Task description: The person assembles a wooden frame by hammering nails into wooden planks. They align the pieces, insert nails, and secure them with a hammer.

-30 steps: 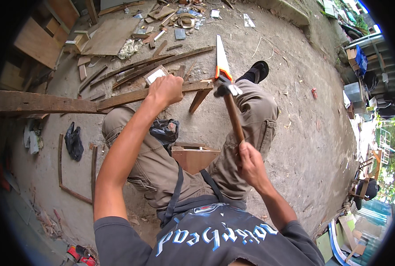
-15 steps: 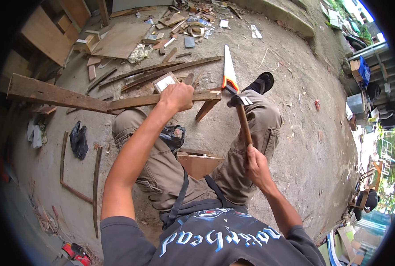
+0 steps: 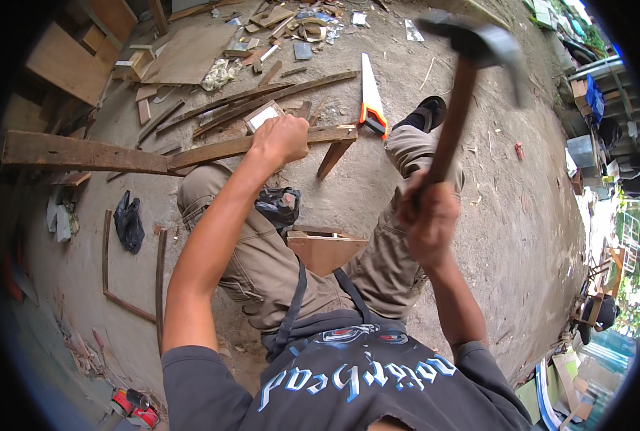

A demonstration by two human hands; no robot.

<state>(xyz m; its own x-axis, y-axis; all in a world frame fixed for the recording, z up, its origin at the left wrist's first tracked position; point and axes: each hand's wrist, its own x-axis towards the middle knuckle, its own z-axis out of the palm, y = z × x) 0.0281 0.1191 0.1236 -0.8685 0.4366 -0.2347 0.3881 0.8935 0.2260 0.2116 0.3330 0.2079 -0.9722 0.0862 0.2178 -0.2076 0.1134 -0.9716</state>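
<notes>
Hammer (image 3: 471, 54): one, wooden handle, metal head. It's now raised high, head near the top edge of the view and blurred. A second ago the head sat low, right at the plank end by the saw; half a second ago it had barely lifted. So this reads as the top of a backswing, a strike cycle in progress.

Right hand (image 3: 427, 215) is clenched round the lower end of the handle, fist tight, forearm angled up.

Left hand (image 3: 282, 136) is closed over the long plank (image 3: 212, 149), pressing it down near its right end. It sits at the same spot on the plank in all three frames, so the workpiece stays pinned. Can't tell if a nail is pinched under the fingers; too small.

The plank runs from the darker, wider board (image 3: 75, 152) at left across the person's left knee. A short wooden leg (image 3: 334, 156) slants down from its right end.

Outward:
- one handsaw (image 3: 369, 97), orange handle, flat on the ground just beyond the plank end
- one small wooden box piece (image 3: 325, 248) between the knees
- one dark pouch (image 3: 280, 205) on the left thigh
- one black rag or glove (image 3: 128, 221) on the ground at left
- scattered offcuts (image 3: 262, 36) further out, too many and too jumbled to count
</notes>
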